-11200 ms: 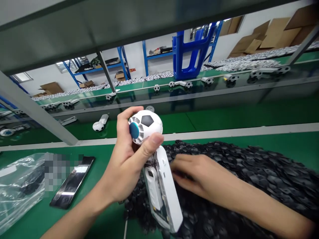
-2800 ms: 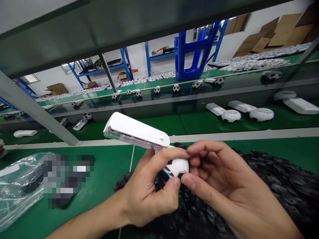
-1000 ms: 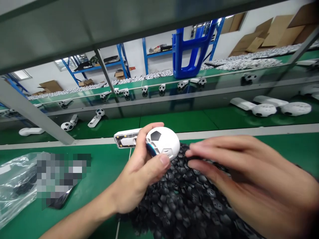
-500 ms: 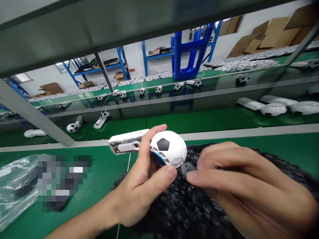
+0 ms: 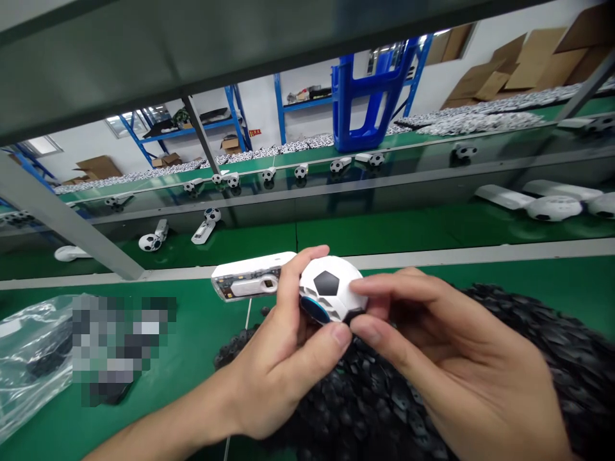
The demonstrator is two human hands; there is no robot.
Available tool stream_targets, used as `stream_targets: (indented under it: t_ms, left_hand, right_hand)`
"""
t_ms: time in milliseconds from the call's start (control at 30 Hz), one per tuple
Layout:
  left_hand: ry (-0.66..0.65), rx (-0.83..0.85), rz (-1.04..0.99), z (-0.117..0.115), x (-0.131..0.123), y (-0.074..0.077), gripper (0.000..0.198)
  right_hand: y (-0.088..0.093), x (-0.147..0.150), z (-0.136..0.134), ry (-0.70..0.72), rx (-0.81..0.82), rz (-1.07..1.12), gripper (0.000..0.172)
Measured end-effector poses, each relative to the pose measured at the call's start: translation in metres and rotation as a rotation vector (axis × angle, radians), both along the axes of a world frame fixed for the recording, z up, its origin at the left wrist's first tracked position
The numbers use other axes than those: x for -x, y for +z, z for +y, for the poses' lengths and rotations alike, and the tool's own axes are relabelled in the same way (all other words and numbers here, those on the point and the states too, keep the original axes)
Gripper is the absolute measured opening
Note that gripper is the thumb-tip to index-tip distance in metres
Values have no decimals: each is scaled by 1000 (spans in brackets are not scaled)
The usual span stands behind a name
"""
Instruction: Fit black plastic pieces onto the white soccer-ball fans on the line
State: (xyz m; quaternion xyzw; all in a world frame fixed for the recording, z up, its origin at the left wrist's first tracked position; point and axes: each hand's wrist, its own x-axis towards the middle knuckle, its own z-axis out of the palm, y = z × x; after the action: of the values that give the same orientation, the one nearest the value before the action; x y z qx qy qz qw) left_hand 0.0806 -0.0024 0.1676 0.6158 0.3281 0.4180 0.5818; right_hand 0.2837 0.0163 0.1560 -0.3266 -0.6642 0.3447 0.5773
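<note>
Green bench [image 5: 187,346], clear bag [image 5: 24,390] of dark contents [image 5: 50,355], hands [image 5: 276,371] half-curled, gripping ball-headed device [image 5: 327,283]

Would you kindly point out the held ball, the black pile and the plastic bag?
Held ball [image 5: 327,283], head view: black pentagon.
Black pile [image 5: 368,403], head view: near side.
Plastic bag [image 5: 36,336], head view: middle of its film.

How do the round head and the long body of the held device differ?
The round head bulges; the long body is straight and narrow. The head has a dark pentagon; the body, a clear side showing inner parts. The right hand touches the head, not the body. Both are partly white.
</note>
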Motion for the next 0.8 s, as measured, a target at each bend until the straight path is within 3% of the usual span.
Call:
stream_targets:
  t_ms: [67,233,367,433,600,800]
  left_hand:
    - [12,15,-55,0,-3,-3,61]
    - [64,-20,-72,0,-6,-7,47]
    - [-49,35,-51,-2,-4,-8,62]
    - [-60,39,-74,-4,-7,-9,69]
    - [129,-25,-160,-6,-25,-8,57]
    - [178,-93,-184,-8,-31,-13,56]
  right_hand:
    - [-4,4,2,29,62,62,26]
    - [-7,3,11,283,347,157,62]
    - [3,1,13,416,532,254,58]
    - [8,2,10,427,544,282,55]
    - [7,7,6,358,474,286,53]
    - [7,7,4,347,428,276,54]
